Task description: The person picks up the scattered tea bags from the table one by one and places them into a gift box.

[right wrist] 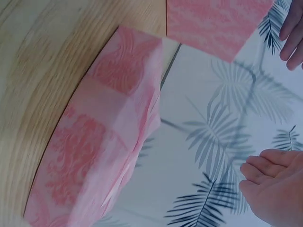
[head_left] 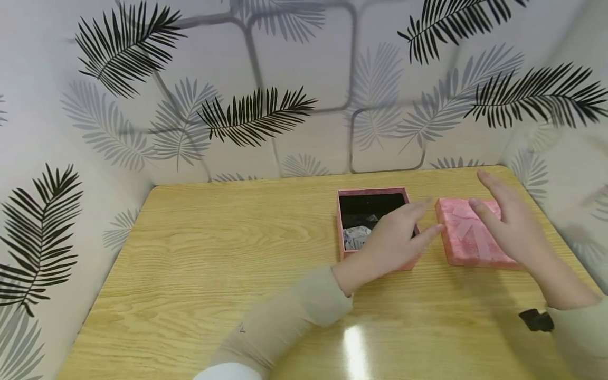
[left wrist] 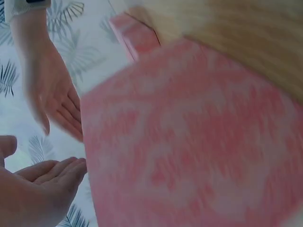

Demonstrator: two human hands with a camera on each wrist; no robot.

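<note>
A pink box (head_left: 340, 224) stands lidless on the table, dark inside, with a pale patterned packet (head_left: 356, 237) in its near left part. My left hand (head_left: 396, 232) is over the right side of this box, fingers stretched to the right and holding nothing; it hides part of the inside. To the right lies the pink lid (head_left: 467, 240), which has a ribbon bow (head_left: 470, 227) on top. Above the lid's right part is my right hand (head_left: 508, 224), its thumb and fingers spread apart and empty. In the left wrist view the box wall (left wrist: 189, 142) fills most of the picture.
The wooden table (head_left: 214, 253) meets a leaf-patterned wall (head_left: 304, 63) along its back edge. A small black object (head_left: 537, 320) shows beside the right sleeve (head_left: 577, 327). The left forearm (head_left: 290, 311) crosses in front of the box from the lower left.
</note>
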